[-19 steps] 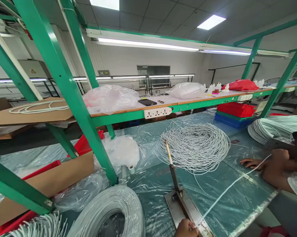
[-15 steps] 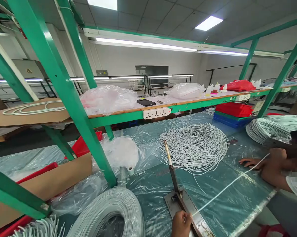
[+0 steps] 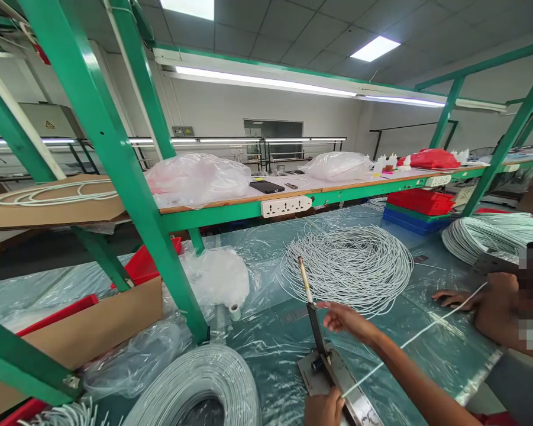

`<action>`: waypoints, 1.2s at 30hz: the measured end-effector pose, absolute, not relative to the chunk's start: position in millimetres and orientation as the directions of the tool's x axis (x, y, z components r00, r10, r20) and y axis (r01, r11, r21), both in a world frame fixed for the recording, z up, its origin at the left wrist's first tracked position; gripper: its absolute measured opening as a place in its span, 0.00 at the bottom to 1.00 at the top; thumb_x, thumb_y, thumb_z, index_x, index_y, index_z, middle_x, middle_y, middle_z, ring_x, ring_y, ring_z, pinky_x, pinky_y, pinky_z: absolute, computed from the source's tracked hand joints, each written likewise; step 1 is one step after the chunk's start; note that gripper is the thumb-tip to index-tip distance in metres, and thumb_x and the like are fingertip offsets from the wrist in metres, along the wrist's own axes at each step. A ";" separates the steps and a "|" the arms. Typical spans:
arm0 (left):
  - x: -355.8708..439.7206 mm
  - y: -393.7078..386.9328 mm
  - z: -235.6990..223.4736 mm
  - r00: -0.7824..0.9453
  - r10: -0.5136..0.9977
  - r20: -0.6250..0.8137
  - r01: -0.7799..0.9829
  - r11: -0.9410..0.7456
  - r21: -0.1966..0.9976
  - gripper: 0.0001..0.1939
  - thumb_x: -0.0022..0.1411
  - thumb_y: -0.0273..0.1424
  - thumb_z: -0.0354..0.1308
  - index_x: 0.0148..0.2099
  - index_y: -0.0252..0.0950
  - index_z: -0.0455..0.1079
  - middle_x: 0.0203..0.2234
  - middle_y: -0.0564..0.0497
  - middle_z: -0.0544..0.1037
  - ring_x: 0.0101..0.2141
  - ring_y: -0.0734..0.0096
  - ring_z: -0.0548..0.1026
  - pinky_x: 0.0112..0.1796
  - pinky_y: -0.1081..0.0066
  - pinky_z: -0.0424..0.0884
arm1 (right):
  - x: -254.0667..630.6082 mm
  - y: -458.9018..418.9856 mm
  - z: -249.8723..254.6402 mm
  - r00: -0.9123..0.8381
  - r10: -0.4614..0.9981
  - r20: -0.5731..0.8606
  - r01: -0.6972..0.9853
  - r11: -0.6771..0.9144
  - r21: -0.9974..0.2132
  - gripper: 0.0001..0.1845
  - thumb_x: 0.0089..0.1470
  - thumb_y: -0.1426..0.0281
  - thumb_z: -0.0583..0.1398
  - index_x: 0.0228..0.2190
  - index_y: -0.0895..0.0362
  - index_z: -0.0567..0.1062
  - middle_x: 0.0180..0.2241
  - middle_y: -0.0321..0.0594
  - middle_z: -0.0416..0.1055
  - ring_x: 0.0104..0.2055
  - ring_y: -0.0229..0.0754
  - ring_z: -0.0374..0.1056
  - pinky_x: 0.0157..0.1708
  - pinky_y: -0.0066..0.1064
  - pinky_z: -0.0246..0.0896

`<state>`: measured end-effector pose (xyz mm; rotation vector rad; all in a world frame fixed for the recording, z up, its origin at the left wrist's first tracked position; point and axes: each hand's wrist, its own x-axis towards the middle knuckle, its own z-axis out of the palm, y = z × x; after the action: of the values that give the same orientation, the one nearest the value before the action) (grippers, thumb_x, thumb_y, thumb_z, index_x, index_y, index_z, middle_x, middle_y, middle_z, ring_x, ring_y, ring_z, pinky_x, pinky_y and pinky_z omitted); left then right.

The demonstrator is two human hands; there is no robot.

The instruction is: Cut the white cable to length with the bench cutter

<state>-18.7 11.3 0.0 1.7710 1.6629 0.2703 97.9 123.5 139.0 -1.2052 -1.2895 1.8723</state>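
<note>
2 hands work at desk's near edge. Left hand [image 3: 323,408] pinches white wire [image 3: 408,343] on cutter base [image 3: 337,384]; right hand [image 3: 343,316], fingers open, reaches for lever [image 3: 310,307].

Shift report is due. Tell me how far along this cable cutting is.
Done: a bunch of cut white lengths lies at the lower left. In hand: one cable runs taut from a co-worker's hand to the cutter. The left hand pins it there, and the open right hand reaches beside the raised lever without gripping it. Left: the large coils on the table look uncut.
</note>
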 end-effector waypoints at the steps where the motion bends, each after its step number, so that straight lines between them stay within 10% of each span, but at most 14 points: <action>1: -19.2 12.9 -1.7 0.185 0.932 -0.311 0.816 0.031 0.577 0.20 0.59 0.33 0.42 0.47 0.41 0.70 0.34 0.40 0.79 0.39 0.48 0.77 0.40 0.58 0.67 | 93.0 143.7 144.7 -0.356 0.859 -0.369 0.057 -0.374 -0.926 0.17 0.60 0.64 0.50 0.46 0.61 0.67 0.22 0.35 0.69 0.20 0.31 0.61 0.22 0.24 0.52; 10: -14.6 18.0 -24.6 0.066 0.947 -0.314 0.775 0.149 0.614 0.17 0.58 0.28 0.42 0.41 0.37 0.72 0.39 0.38 0.77 0.43 0.51 0.74 0.43 0.60 0.66 | 25.2 228.2 156.3 -0.256 0.851 -0.459 0.120 -0.443 -0.888 0.26 0.61 0.53 0.39 0.35 0.59 0.66 0.16 0.34 0.61 0.16 0.33 0.53 0.19 0.24 0.46; 19: -10.3 26.8 -28.7 -0.093 0.907 -0.411 0.195 0.421 0.886 0.15 0.48 0.32 0.56 0.16 0.40 0.56 0.12 0.56 0.61 0.23 0.65 0.69 0.32 0.66 0.66 | 64.9 197.1 174.0 -0.302 0.839 -0.452 0.120 -0.437 -0.891 0.31 0.60 0.49 0.37 0.34 0.59 0.68 0.14 0.35 0.62 0.14 0.32 0.55 0.17 0.22 0.46; 26: -7.7 17.3 -31.1 -0.079 0.955 -0.284 0.668 0.263 0.697 0.11 0.58 0.33 0.49 0.29 0.37 0.71 0.28 0.46 0.78 0.36 0.58 0.75 0.38 0.66 0.66 | 158.7 91.4 173.1 -0.496 0.724 -0.479 0.120 -0.489 -0.864 0.19 0.53 0.54 0.55 0.31 0.58 0.70 0.17 0.41 0.71 0.15 0.34 0.63 0.17 0.22 0.53; 31: -5.8 10.4 -12.8 0.080 0.942 -0.326 0.872 0.092 0.480 0.19 0.63 0.28 0.39 0.43 0.36 0.72 0.37 0.41 0.79 0.42 0.55 0.74 0.40 0.65 0.64 | 192.2 22.7 152.2 -0.411 0.680 -0.607 0.082 -0.636 -0.767 0.32 0.47 0.64 0.59 0.54 0.59 0.62 0.16 0.36 0.70 0.14 0.32 0.61 0.14 0.18 0.51; 36: -2.6 21.3 -27.4 -0.096 0.914 -0.394 0.550 0.379 0.744 0.08 0.56 0.24 0.51 0.30 0.32 0.72 0.30 0.43 0.76 0.35 0.60 0.73 0.37 0.67 0.61 | 194.7 -2.0 124.7 -0.355 0.631 -0.690 0.107 -0.706 -0.700 0.33 0.40 0.68 0.54 0.51 0.62 0.64 0.15 0.32 0.66 0.13 0.30 0.58 0.11 0.17 0.49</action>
<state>-2.6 21.3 -27.4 1.2858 1.7696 0.5264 194.7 -2.0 124.7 -1.5315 -0.9681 2.1220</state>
